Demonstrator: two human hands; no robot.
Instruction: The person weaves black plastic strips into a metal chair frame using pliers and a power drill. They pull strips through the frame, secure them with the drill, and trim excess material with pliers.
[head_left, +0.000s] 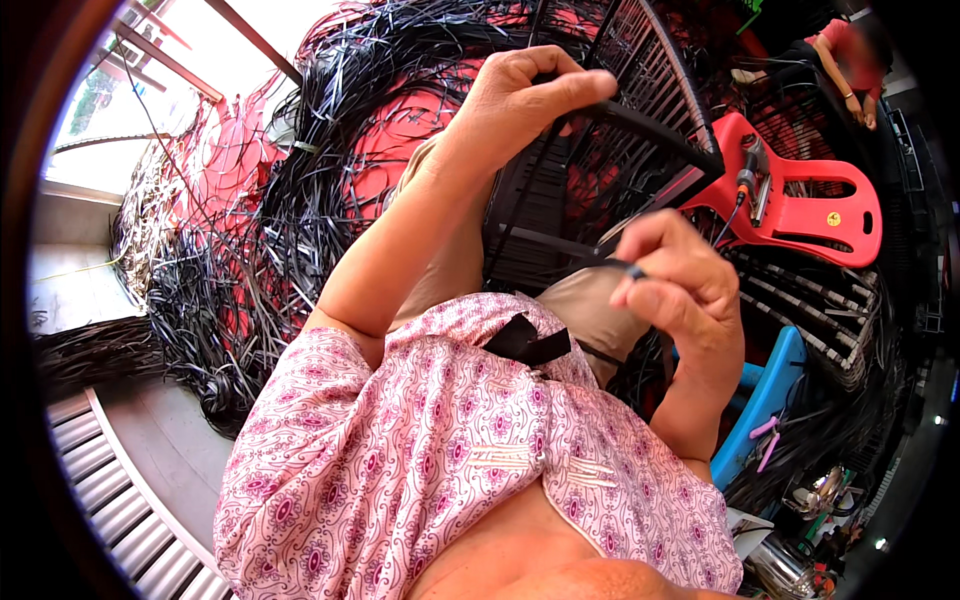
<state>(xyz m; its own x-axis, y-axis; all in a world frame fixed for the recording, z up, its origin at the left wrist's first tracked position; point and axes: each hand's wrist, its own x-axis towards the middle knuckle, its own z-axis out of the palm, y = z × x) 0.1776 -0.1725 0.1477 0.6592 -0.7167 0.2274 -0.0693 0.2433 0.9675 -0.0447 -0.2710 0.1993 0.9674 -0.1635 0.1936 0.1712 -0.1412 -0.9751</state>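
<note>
A dark metal frame (655, 133) with thin bars, partly woven over, stands in front of my knees. My left hand (525, 95) is closed over the near upper corner of this frame, thumb lying along the rail. Lower and to the right, my right hand (685, 275) pinches a flat black strip (598, 262), which stretches toward the frame. That hand is a little blurred. Where the strip meets the frame is hard to make out.
Heaps of black strips (330, 130) cover the red floor at left. A red plastic chair (800, 215) at right carries a power tool (746, 175). Nearer are a blue plastic seat (765, 400) and pink-handled scissors (768, 440). Another person (840, 65) sits at far right.
</note>
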